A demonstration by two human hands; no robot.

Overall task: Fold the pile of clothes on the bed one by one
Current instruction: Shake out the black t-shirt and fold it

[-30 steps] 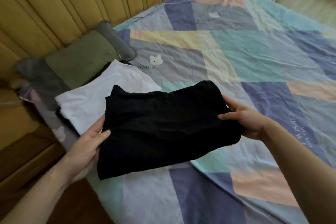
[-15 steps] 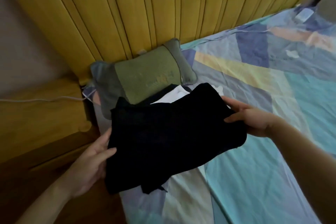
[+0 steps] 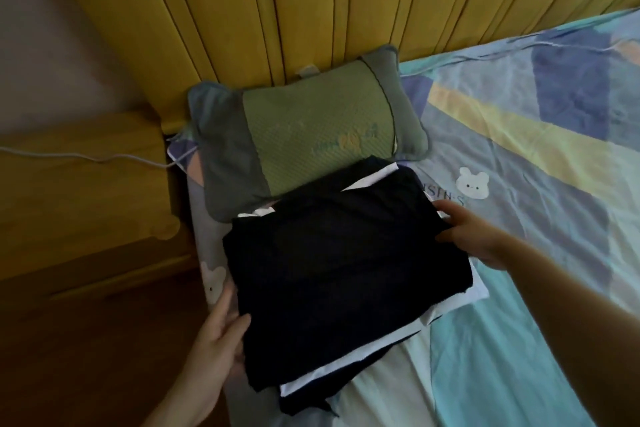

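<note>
A folded black garment (image 3: 343, 267) lies on top of a stack of folded clothes, with white layers (image 3: 464, 298) and another dark layer showing at its edges. The stack sits on the patchwork bed sheet (image 3: 519, 340) just in front of a pillow. My left hand (image 3: 214, 340) holds the garment's near left edge, thumb on top and fingers hidden beneath. My right hand (image 3: 474, 236) holds its right edge, thumb on top and fingers partly tucked under the cloth.
A green and grey pillow (image 3: 304, 139) leans against the yellow padded headboard (image 3: 311, 10). A wooden nightstand (image 3: 79, 184) with a white cable (image 3: 86, 158) stands left of the bed. The sheet stretches away to the right.
Both hands carried the black garment left toward the pillow and lowered it onto the stack of folded clothes. The view swung left with them.
</note>
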